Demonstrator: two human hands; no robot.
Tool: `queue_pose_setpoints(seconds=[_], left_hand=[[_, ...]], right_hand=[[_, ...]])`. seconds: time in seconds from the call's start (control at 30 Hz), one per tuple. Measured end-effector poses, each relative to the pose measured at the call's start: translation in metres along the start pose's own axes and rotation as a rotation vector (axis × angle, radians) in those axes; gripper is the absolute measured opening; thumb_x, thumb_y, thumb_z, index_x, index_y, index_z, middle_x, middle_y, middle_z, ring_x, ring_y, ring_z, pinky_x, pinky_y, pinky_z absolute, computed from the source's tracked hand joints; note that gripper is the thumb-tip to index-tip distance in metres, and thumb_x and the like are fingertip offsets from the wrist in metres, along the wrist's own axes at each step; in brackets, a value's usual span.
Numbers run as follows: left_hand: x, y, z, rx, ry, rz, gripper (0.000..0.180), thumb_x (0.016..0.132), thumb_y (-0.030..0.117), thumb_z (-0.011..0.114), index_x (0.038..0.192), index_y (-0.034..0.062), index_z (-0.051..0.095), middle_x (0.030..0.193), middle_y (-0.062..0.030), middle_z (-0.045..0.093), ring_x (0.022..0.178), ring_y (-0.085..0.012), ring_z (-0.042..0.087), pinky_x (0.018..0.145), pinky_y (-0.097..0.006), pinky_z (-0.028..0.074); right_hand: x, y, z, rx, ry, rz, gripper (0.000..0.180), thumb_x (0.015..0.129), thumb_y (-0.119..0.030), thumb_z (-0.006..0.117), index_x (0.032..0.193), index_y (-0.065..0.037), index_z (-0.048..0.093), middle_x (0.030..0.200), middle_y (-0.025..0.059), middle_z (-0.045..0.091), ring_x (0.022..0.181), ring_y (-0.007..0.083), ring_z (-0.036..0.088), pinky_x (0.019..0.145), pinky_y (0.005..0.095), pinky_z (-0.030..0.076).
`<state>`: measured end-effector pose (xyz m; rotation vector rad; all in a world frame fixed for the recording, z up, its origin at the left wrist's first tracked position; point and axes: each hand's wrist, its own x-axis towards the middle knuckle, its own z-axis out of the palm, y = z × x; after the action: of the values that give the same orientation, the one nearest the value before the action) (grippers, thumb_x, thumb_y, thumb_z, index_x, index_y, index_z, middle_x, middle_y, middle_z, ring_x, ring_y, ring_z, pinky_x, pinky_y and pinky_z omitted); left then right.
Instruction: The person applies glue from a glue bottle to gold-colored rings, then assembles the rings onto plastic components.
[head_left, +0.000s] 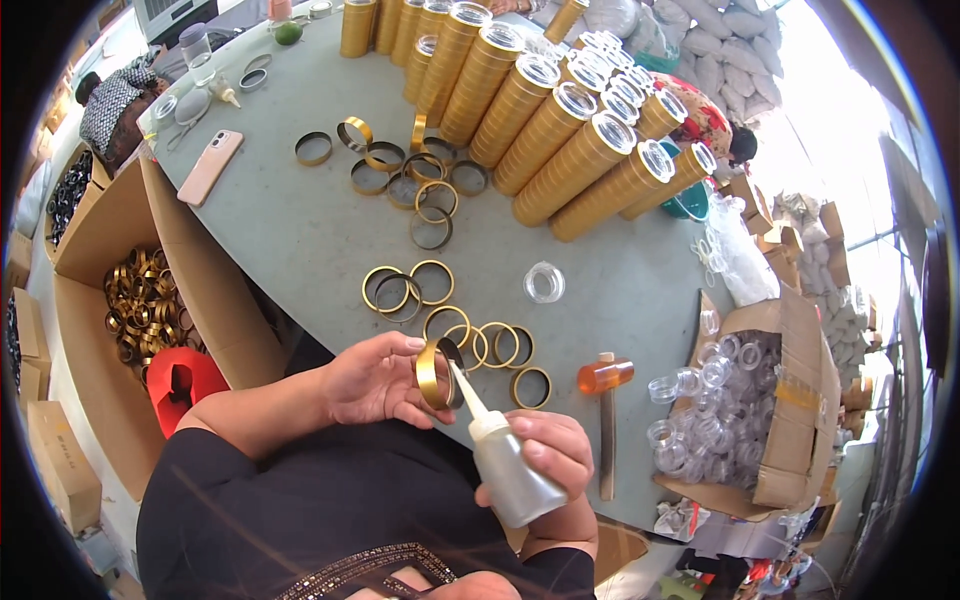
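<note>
Between the fingers and thumb of my left hand point(375, 385) is a gold ring band point(428, 377), held on edge with its dark inside turned to the right. My right hand point(548, 450) is closed round a squeeze bottle point(508, 470) with a greyish body and a long pale nozzle. The nozzle tip reaches the inner side of the band; whether it touches cannot be made out. Just beyond my hands lie several loose gold rings point(446, 322) with dark insides. A clear plastic ring point(544, 283) rests on the table farther off.
A mallet point(606, 376) with an amber head lies to the right. Beside it, a cardboard box point(800, 400) holds clear plastic rings. Tall gold stacks point(575, 170) stand at the back. A phone point(211, 167) lies left, above a carton point(215, 270) of gold rings.
</note>
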<state>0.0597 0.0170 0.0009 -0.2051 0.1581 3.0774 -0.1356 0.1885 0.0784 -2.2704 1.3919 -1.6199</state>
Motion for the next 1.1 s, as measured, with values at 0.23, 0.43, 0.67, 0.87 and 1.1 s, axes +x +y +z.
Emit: queue_pose_setpoints(seconds=[0.23,0.43,0.67,0.87,1.1], left_hand=[[0.002,-0.008,0.003,0.094,0.027,-0.039,0.052,0.101,0.033,0.053,0.139,-0.0021,0.049,0.126,-0.0208,0.064,0.115,-0.041,0.067,0.094,-0.045,0.061],[0.005,-0.009,0.021,0.778,0.062,0.379,0.064,0.086,0.006,0.07,0.145,0.0025,0.046,0.135,-0.0114,0.056,0.122,-0.0243,0.06,0.096,-0.041,0.059],[0.011,0.004,0.049,1.702,-0.136,0.965,0.06,0.068,-0.001,0.079,0.126,0.0077,0.066,0.126,-0.0114,0.056,0.118,-0.0277,0.059,0.097,-0.038,0.055],[0.018,0.009,0.05,1.935,-0.406,1.081,0.053,0.073,-0.008,0.071,0.121,0.0135,0.073,0.13,-0.0085,0.057,0.117,-0.0333,0.058,0.097,-0.041,0.052],[0.019,0.005,0.048,2.001,-0.492,1.131,0.053,0.072,-0.005,0.071,0.122,0.0142,0.072,0.127,-0.0087,0.056,0.119,-0.0335,0.056,0.097,-0.041,0.052]], right_hand=[[0.006,0.014,-0.001,-0.086,-0.098,-0.179,0.042,0.08,-0.009,0.08,0.114,0.005,0.06,0.113,0.0242,0.067,0.079,0.0329,0.074,0.068,0.0413,0.065],[-0.003,0.0,-0.008,-0.189,-0.029,0.0,0.04,0.081,-0.009,0.079,0.115,0.004,0.062,0.11,0.0226,0.07,0.08,0.0305,0.074,0.066,0.0358,0.062],[-0.004,0.0,-0.008,-0.017,0.284,0.445,0.046,0.079,-0.024,0.085,0.108,0.003,0.062,0.086,0.0127,0.071,0.079,0.0222,0.072,0.064,0.0285,0.055],[0.013,0.005,-0.016,0.542,0.414,0.938,0.032,0.097,-0.026,0.068,0.102,0.005,0.061,0.084,0.0114,0.067,0.06,0.0188,0.066,0.041,0.0281,0.052],[-0.007,0.029,-0.007,0.873,0.478,1.241,0.036,0.103,-0.034,0.059,0.109,0.001,0.06,0.085,0.0132,0.069,0.056,0.0195,0.063,0.044,0.0279,0.05]])
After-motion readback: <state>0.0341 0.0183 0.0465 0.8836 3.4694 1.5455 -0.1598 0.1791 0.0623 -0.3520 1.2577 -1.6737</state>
